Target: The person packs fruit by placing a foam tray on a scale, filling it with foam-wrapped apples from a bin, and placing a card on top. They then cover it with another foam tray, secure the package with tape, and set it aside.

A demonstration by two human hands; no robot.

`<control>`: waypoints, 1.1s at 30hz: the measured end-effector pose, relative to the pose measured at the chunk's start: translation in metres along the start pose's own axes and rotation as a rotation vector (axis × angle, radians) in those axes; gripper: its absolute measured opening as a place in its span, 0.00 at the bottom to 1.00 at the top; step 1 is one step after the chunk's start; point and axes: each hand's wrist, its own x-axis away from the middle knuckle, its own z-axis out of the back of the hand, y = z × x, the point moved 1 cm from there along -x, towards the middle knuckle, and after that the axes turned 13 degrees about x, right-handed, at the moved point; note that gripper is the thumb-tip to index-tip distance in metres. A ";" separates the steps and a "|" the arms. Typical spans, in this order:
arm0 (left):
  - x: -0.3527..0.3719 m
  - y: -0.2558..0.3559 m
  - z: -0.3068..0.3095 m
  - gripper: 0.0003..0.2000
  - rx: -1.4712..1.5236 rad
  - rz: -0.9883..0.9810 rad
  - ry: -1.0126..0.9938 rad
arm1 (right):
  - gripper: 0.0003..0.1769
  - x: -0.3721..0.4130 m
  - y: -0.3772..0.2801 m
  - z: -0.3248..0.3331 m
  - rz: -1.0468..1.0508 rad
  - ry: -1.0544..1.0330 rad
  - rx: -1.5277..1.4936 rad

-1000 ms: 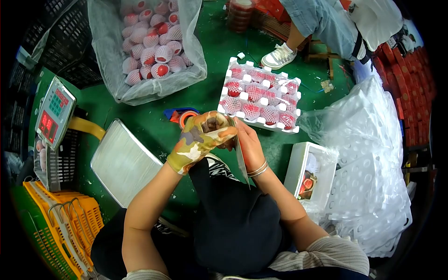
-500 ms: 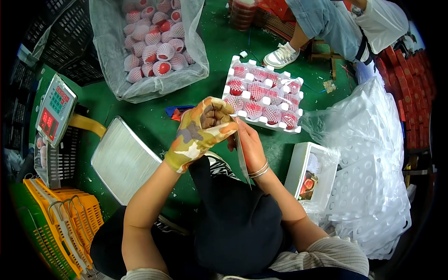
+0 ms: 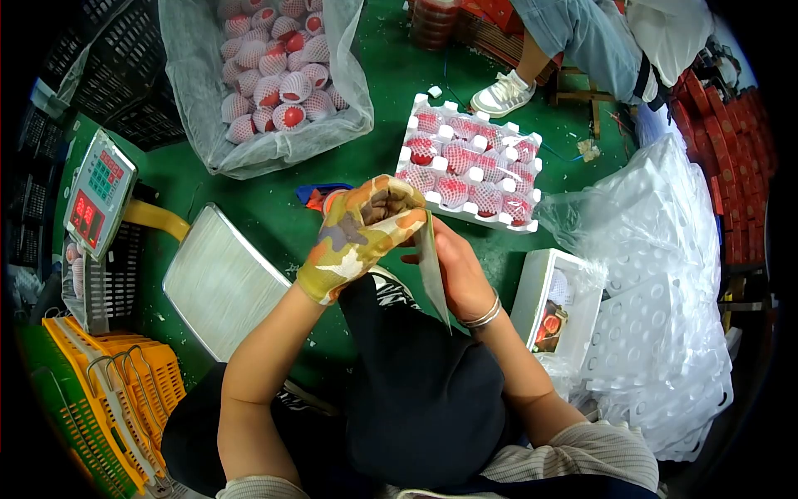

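My left hand (image 3: 363, 237), in a camouflage-patterned glove, pinches the upper end of a thin, pale flat strip (image 3: 431, 270) above my knees. My right hand (image 3: 457, 270) is bare and lies along the strip's right side; its fingers are partly hidden behind the strip, so their grip is unclear. Just beyond my hands, a white tray (image 3: 475, 219) on the green floor holds rows of red fruits in foam nets. A blue and red object (image 3: 318, 196) lies beside the gloved wrist.
A lined crate (image 3: 349, 125) of netted fruit stands at the upper left. Left are a scale (image 3: 224, 279) with its display (image 3: 100, 193) and yellow baskets (image 3: 150, 366). Right are a white foam box (image 3: 530, 291), stacked plastic trays (image 3: 657, 308) and another person's leg (image 3: 573, 41).
My right hand has moved slightly right and down, a little away from the left. The strip now shows more of its flat face. The other person's leg has shifted slightly.
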 end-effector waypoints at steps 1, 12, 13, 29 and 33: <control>0.000 -0.001 0.000 0.13 0.006 0.007 -0.007 | 0.34 0.003 -0.002 0.002 0.036 -0.067 -0.020; -0.001 -0.001 0.004 0.14 0.020 0.073 -0.012 | 0.38 0.002 -0.001 0.018 0.007 -0.209 0.005; -0.001 -0.001 0.004 0.14 0.013 0.067 -0.012 | 0.38 0.002 -0.001 0.017 0.010 -0.207 -0.004; 0.001 0.000 0.003 0.14 -0.011 0.038 -0.014 | 0.32 0.005 -0.010 0.010 -0.037 -0.197 -0.013; 0.005 -0.003 -0.004 0.15 0.139 0.114 0.013 | 0.27 0.005 -0.004 0.022 0.053 -0.030 0.144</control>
